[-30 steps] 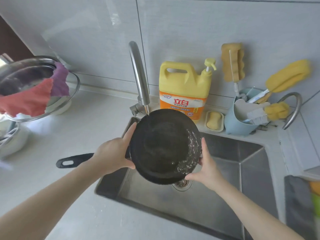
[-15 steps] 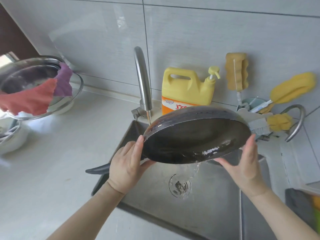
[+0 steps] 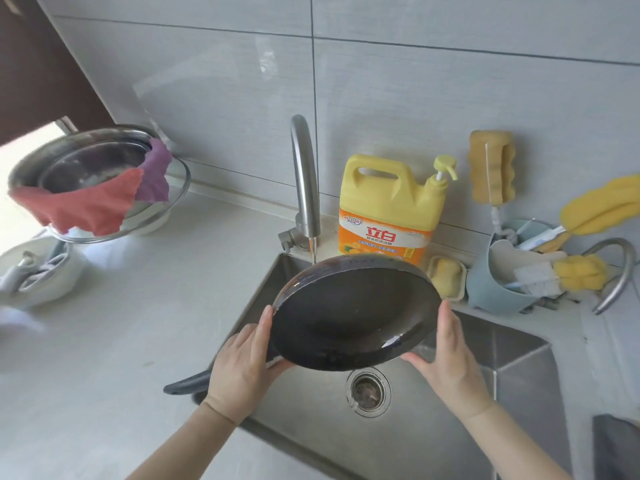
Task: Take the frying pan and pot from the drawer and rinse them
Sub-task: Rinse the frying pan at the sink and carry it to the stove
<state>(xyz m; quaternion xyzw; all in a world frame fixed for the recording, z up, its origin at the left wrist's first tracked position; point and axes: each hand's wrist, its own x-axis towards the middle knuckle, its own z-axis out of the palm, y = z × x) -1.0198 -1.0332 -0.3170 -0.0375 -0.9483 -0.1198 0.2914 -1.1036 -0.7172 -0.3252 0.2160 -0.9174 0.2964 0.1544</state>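
Note:
The black frying pan (image 3: 349,315) is tilted over the steel sink (image 3: 512,348), its inside facing me and wet. Its dark handle (image 3: 187,384) sticks out to the lower left past my wrist. My left hand (image 3: 242,365) grips the pan's left rim, thumb along the edge. My right hand (image 3: 446,358) holds the right rim, thumb underneath and fingers up the side. A thin stream runs from the faucet (image 3: 304,181) onto the pan's far edge. A steel pot (image 3: 90,168) with red and purple cloths draped over it stands at the far left of the counter.
A yellow detergent jug (image 3: 391,206) and a soap dish (image 3: 446,277) stand behind the sink. A blue holder (image 3: 498,292) with brushes and sponges is at the right, near a curved metal hook (image 3: 620,268). A white bowl (image 3: 45,282) with utensils sits left. The drain (image 3: 369,391) lies below the pan.
The pan went from lying flat under the tap to tilted up, and its water poured out into the sink. Both hands stayed on the rim.

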